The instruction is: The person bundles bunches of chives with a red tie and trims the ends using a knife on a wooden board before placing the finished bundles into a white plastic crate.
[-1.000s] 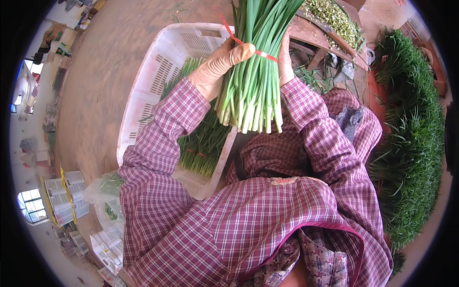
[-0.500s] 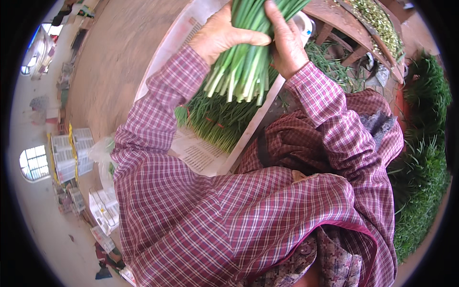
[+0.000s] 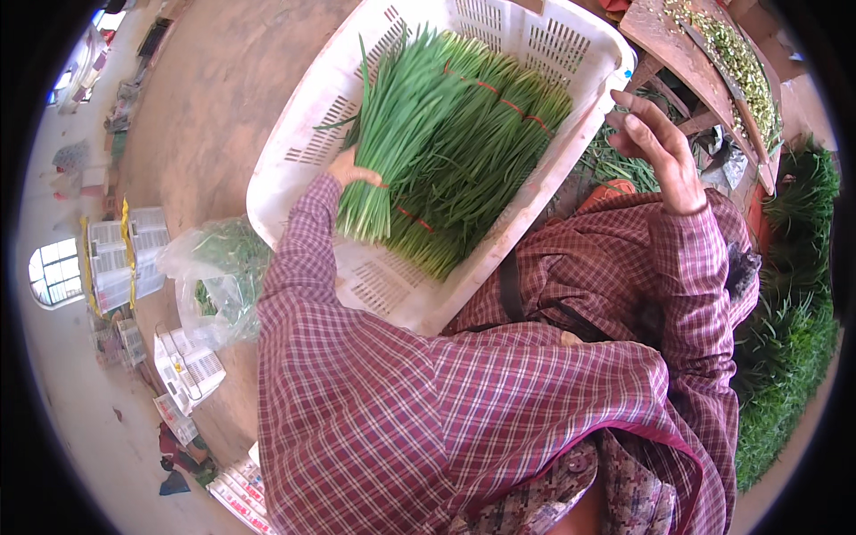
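Observation:
My left hand (image 3: pixel 353 169) is closed around the lower end of a bundle of green chives (image 3: pixel 410 102), with a red band beside the fingers. The bundle lies in the left part of a white plastic crate (image 3: pixel 593 58), its pale cut ends toward me and its leaves pointing away. Beside it in the crate are several more banded chive bundles (image 3: pixel 508 147), packed close together. My right hand (image 3: pixel 662 147) is raised just outside the crate's right rim. It holds nothing, and its fingers are apart.
A wooden stand (image 3: pixel 655 40) with chopped plant scraps (image 3: pixel 736 62) is at the far right. Loose chives (image 3: pixel 785 383) are heaped along the right edge. To the left of the crate lies a clear plastic bag (image 3: pixel 201 276) with greens in it.
Both hands were gripping the chive bundle above the crate. Now the left hand has lowered it into the crate's left side, while the right hand has let go and moved right.

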